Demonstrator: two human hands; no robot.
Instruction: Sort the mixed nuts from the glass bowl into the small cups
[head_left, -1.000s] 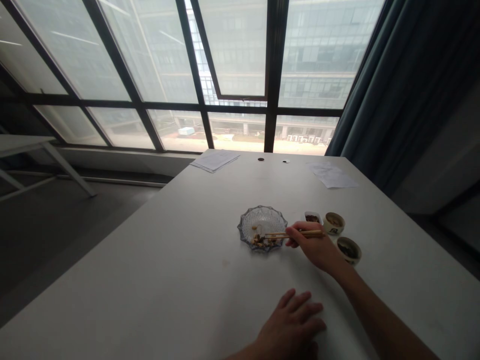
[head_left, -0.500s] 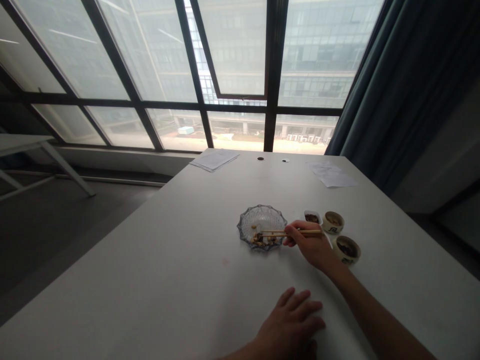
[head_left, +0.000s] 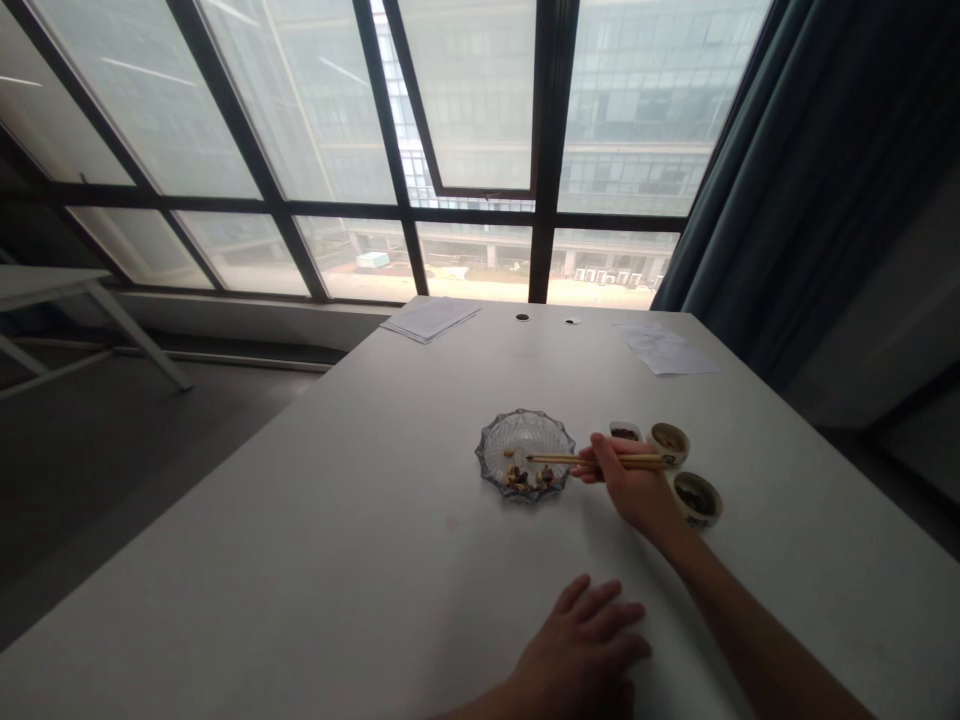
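My right hand (head_left: 630, 485) is closed around a pair of chopsticks (head_left: 551, 459), whose tips reach over the clear glass bowl (head_left: 487, 435) with a scalloped rim. Small brown and yellowish pieces (head_left: 525, 480) lie in the near part of that bowl. I cannot make out anything between the tips. My left hand (head_left: 581, 645) rests on the table near me, fingers spread, holding nothing. Right of the glass bowl stand a small white dish (head_left: 634, 430) with dark bits, partly behind my right hand, and two round cream-coloured bowls, one farther (head_left: 669, 443) and one nearer (head_left: 697, 497), both with dark contents.
All of this stands on a white table (head_left: 337, 520). Papers lie at its far left (head_left: 431, 320) and far right (head_left: 671, 352). Beyond are large windows, with a dark curtain (head_left: 750, 180) on the right and another table (head_left: 45, 285) on the left.
My right hand has shifted slightly to the right with the chopsticks, and their tips have lifted away from the pieces in the glass bowl. My left hand has not moved.
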